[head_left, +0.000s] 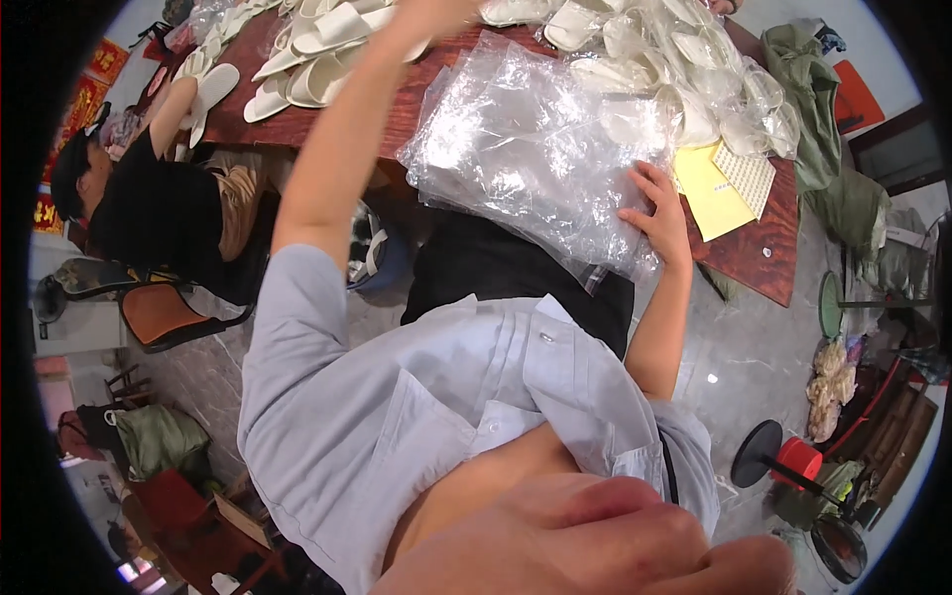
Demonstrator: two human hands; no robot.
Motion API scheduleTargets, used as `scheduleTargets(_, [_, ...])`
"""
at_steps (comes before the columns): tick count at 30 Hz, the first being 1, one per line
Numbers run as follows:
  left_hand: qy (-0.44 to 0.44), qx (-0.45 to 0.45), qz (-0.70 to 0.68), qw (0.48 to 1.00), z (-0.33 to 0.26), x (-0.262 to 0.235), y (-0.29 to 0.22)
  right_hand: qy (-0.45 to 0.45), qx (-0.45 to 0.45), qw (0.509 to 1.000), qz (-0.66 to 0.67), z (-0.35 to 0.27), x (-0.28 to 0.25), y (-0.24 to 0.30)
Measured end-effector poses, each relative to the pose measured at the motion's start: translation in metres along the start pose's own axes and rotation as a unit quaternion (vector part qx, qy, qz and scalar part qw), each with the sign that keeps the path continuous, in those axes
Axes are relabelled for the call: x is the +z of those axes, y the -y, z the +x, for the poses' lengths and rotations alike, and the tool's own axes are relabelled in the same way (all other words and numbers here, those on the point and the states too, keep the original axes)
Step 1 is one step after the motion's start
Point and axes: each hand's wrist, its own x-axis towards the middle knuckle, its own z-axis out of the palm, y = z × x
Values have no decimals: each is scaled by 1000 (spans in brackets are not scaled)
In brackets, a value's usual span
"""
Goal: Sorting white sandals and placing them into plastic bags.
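A stack of clear plastic bags point(516, 129) lies on the near edge of the red-brown table and hangs partly over my lap. My right hand point(659, 213) rests on the right side of the stack with its fingers spread. My left hand point(436, 14) reaches far across the table, beside a pile of white slippers point(322, 64). Its fingers are cut off by the top edge and smeared, so what they touch is hidden. White slippers in clear bags point(684, 74) are heaped at the back right. A yellow sheet point(714, 198) and a sticker sheet point(751, 178) lie right of my right hand.
At the left, a person in black point(134, 208) sits at the table near a white slipper point(215, 87). A blue bucket point(375, 263) stands under the table, and an orange-seated chair point(169, 312) is at the left. Green sacks point(808, 109) hang past the table's right end.
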Motion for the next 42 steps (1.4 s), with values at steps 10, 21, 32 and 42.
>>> scheduleTargets(10, [239,67,-147,958,-130,106,-213,-2,-21,997,-73,-5,1,-2])
scheduleTargets(21, [120,88,-147,978,-157,139,-200,-248,85,964,-39,74,-77,-16])
scheduleTargets(32, [116,82,-148,979,-160,144,-200,-146,148,887,-413,139,-54,-49])
scheduleTargets(42, [159,76,-138,975,-157,140,-201,-149,112,850,-493,144,-100,-65])
